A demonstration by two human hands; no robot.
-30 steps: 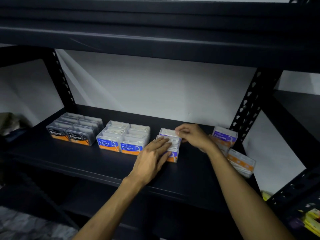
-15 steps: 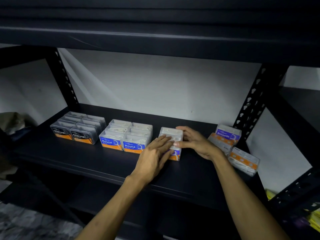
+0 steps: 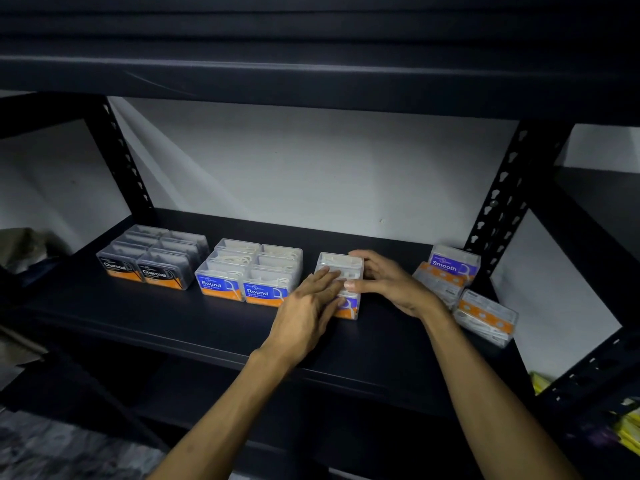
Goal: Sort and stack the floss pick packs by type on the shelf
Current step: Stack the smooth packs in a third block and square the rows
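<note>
**Both hands square up the third stack on the shelf**

The purple-labelled stack [image 3: 341, 284] stands on the dark shelf [image 3: 173, 327], just right of the Round group, and both hands are on it. The left hand [image 3: 308, 313] lies flat, fingers straight, across the top and front of the packs, pressing rather than gripping. The right hand [image 3: 384, 282] cups the stack's right side, thumb across the top pack and fingers curled behind it. Held this way from two sides, the packs are likely being aligned into a tidy column; the label on the front is mostly hidden by the left hand, so the type cannot be read here.

Left of it sits the Round group [image 3: 251, 270], clear packs with blue-and-orange labels reading "Round", set in two neat columns running back. Farther left is the Charcoal group [image 3: 154, 259], darker packs marked "Charcoal" on black and orange, arranged the same way. Each type keeps its own block with a gap between, which suits sorting by type.

At the right end, near the perforated upright [image 3: 502, 206], loose packs remain unsorted: one upright pack [image 3: 453, 265] reads "Smooth" on purple, and tilted packs [image 3: 485, 317] lie with orange bands showing. These probably belong with the stack in hand.
</note>
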